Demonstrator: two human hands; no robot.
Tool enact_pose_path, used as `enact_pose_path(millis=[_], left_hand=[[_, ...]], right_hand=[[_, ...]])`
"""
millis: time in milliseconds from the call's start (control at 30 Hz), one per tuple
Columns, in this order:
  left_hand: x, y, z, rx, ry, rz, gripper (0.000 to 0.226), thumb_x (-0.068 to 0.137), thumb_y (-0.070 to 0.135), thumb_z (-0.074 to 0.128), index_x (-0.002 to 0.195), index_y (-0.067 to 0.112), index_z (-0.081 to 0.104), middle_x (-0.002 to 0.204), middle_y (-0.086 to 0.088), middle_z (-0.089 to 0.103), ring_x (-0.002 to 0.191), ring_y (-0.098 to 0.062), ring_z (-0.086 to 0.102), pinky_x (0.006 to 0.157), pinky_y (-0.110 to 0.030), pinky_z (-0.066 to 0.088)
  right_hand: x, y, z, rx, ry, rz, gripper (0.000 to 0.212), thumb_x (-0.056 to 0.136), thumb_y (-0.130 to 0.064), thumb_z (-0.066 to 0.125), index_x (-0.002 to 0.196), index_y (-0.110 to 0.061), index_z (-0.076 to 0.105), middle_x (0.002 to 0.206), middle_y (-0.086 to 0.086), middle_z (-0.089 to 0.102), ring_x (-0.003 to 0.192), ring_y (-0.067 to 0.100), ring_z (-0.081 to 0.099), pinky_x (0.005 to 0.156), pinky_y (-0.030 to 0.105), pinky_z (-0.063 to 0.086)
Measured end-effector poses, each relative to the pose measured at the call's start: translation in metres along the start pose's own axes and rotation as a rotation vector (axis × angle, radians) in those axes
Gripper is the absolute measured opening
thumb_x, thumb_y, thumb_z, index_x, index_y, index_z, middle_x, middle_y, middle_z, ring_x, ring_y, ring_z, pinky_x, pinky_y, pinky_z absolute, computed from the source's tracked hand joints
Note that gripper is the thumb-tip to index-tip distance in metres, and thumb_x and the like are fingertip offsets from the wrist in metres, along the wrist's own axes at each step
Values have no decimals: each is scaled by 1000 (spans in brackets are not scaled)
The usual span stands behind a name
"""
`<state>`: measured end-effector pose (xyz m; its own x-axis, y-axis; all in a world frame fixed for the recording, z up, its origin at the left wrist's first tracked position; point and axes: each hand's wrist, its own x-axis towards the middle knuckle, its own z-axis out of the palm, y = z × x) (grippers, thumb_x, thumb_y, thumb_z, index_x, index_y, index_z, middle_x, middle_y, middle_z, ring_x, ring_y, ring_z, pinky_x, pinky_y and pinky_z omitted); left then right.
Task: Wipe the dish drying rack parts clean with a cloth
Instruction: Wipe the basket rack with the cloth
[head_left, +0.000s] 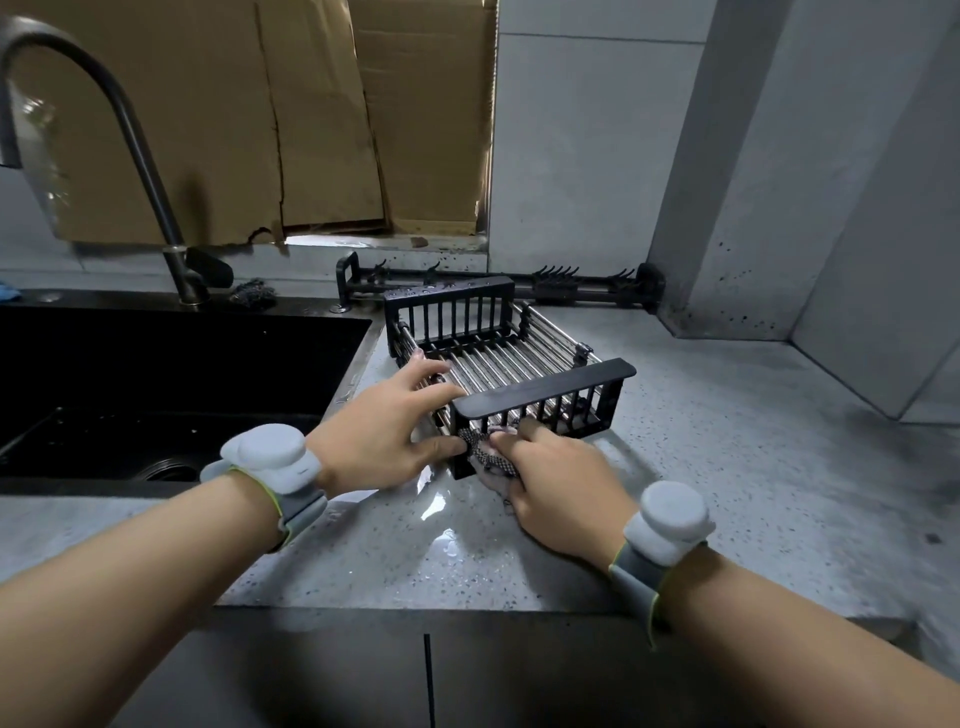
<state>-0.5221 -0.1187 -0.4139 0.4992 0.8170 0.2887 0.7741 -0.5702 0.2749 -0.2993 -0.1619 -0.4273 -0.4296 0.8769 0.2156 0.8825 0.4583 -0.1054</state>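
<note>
Here the dish drying rack (498, 358) stands on the grey speckled counter (727, 467), just to the right of the black sink (156, 374). The right hand (558, 486) clenches a patterned cloth (485, 457) against the rack's near black end panel, probably to rub its bars. The left hand (382, 431) grips the rack's near left corner, I think to keep it from sliding. Water shines on the counter before the rack. Behind the rack lies a black hook rail (519, 283), and cardboard (260, 119) leans behind the sink's faucet (130, 135).
</note>
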Motion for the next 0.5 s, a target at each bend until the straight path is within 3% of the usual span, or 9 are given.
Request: enact_pose_path(millis=[200, 333, 433, 500], left_hand=[[1, 3, -7, 37, -59, -30, 67, 84, 64, 51, 137, 25, 54, 158, -2, 34, 153, -29, 17, 116, -48, 34], [2, 5, -7, 33, -59, -43, 64, 86, 60, 56, 138, 24, 54, 158, -3, 33, 153, -29, 16, 117, -49, 32], [0, 2, -4, 22, -31, -23, 56, 90, 50, 63, 139, 25, 54, 158, -3, 34, 153, -29, 17, 117, -50, 33], [0, 1, -3, 10, -27, -13, 53, 91, 49, 64, 137, 25, 54, 158, -2, 34, 153, -29, 17, 116, -50, 34]], right_hand=[[3, 5, -4, -42, -7, -49, 43, 88, -22, 52, 131, -25, 53, 126, -1, 54, 109, 31, 59, 87, 40, 51], [-6, 15, -2, 80, 35, -52, 47, 89, -20, 49, 134, -31, 56, 119, -9, 55, 108, 22, 58, 83, 31, 46], [-11, 9, -5, 196, 129, -115, 49, 88, -33, 36, 132, -29, 59, 106, -16, 50, 97, 13, 55, 74, 25, 38], [-9, 4, -3, 179, 100, -149, 58, 88, -42, 27, 138, -27, 53, 114, -10, 52, 100, 16, 54, 75, 25, 36]])
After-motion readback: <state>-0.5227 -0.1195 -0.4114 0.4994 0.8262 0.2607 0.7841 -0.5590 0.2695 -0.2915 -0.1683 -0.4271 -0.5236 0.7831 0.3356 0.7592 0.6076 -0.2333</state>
